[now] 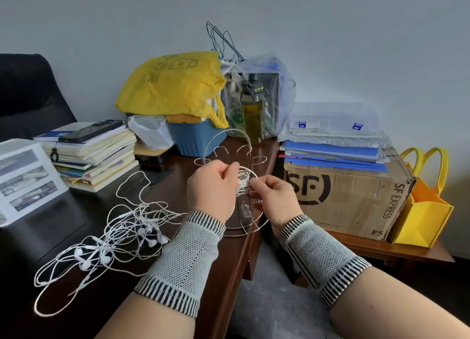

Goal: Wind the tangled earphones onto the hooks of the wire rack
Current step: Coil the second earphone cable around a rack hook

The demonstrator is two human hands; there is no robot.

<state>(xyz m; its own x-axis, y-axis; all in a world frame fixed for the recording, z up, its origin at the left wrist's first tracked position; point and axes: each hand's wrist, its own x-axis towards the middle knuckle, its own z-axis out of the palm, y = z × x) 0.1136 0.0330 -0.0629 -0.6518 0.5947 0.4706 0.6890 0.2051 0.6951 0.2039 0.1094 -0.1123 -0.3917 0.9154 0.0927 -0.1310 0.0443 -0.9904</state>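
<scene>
Earphones [114,239]: thin white cord, judged light, limp, snag-prone; main tangle lies loose on the desk [63,227] left of the rack [241,227]. One coil [243,181] sits wound at rack centre. Best taken along the cord, not the buds. Left hand [212,183] pinches cord at the coil; right hand [270,195] pinches it from the other side.

A plain pale grey-blue wall [330,33] fills the back, evenly lit by soft daylight. A dark brown wooden table [229,249] runs from the wall toward the viewer, its top glossy. A black chair [28,89] stands at the left. A lower wooden side table [396,249] sits at the right. The floor [267,300] below is mottled grey.
</scene>
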